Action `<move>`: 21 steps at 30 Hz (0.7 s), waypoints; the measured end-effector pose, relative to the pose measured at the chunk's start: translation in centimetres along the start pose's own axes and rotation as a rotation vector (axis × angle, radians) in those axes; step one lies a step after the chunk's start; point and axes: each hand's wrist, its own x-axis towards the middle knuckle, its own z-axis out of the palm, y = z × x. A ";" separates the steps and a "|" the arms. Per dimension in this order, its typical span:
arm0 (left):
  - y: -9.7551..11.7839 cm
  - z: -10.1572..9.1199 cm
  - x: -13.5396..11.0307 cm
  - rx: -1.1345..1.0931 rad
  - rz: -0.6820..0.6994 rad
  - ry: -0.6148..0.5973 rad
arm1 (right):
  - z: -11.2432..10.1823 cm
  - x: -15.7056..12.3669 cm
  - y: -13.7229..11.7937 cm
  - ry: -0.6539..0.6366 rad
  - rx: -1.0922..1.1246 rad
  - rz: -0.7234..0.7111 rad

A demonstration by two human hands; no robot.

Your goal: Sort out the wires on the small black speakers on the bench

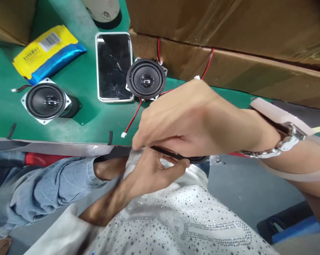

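Both hands meet just in front of the table's near edge, over my lap. My left hand [157, 171], palm up with thumb and fingers closed, grips a black round-edged speaker [199, 160] that is mostly hidden. A narrow black strip [165, 152] runs along it between the hands. My right hand [186, 117] arches over from the right, its fingers closed at the strip's left end; the fingertips are partly hidden. Beyond it a black speaker [146, 79] with red and black wires lies face up, touching a phone [114, 67].
Another speaker [46, 101] stands at left by a yellow and blue packet [49, 53]. Cardboard boxes [229, 67] line the back right, with wires hanging down. A cup [104, 12] stands at the back. Black strips [110, 137] hang on the table edge. Another person's denim-clad leg [50, 187] is at left.
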 end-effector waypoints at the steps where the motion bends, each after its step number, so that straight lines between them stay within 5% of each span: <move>1: 0.1 -0.1 0.1 -0.043 -0.014 -0.076 | 0.0 -0.4 0.3 0.067 -0.004 -0.002; 4: 0.2 -0.3 0.3 -0.195 -0.035 -0.199 | 0.0 -1.5 0.9 0.184 -0.012 0.015; 11: 0.0 -1.0 0.3 -0.290 -0.102 -0.307 | -1.0 -2.4 0.9 0.225 -0.151 0.111; 17: 0.0 -0.8 0.7 -0.259 -0.078 -0.292 | -1.4 -2.7 0.5 0.235 -0.174 0.154; 21: -0.4 0.9 0.2 -0.362 -0.075 -0.170 | -1.3 -3.1 0.6 0.224 -0.144 0.197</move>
